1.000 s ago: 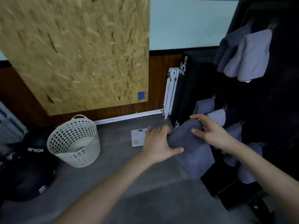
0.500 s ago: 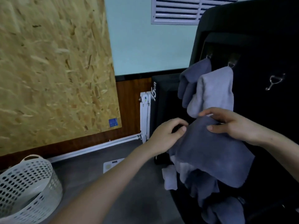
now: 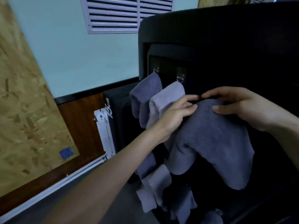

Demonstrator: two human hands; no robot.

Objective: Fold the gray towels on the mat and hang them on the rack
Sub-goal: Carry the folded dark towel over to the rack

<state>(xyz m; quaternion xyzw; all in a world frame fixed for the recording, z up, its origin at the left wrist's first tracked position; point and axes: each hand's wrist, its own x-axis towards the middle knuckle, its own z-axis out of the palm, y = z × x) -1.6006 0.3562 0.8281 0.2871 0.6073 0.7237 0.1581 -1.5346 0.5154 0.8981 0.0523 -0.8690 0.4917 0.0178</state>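
A folded gray towel [image 3: 210, 139] hangs from both my hands in front of the black rack [image 3: 226, 46]. My left hand [image 3: 176, 113] pinches its top left edge. My right hand [image 3: 239, 104] grips the top right, thumb pressed on the cloth. Two gray towels [image 3: 148, 97] hang from metal hooks [image 3: 180, 78] on the upper row just left of my hands. Several more gray towels [image 3: 155, 188] hang on lower rows beneath.
A black upright mat marked 15cm [image 3: 116, 110] leans beside the rack, next to a white radiator [image 3: 103, 131]. A chipboard panel [image 3: 24, 110] covers the wall at left. A white vent [image 3: 116, 13] sits high on the pale wall. Gray floor [image 3: 121, 210] lies below.
Both hands have lifted the towel from low by the floor up to the rack's top row. The view has tilted upward, so the white basket has left the frame.
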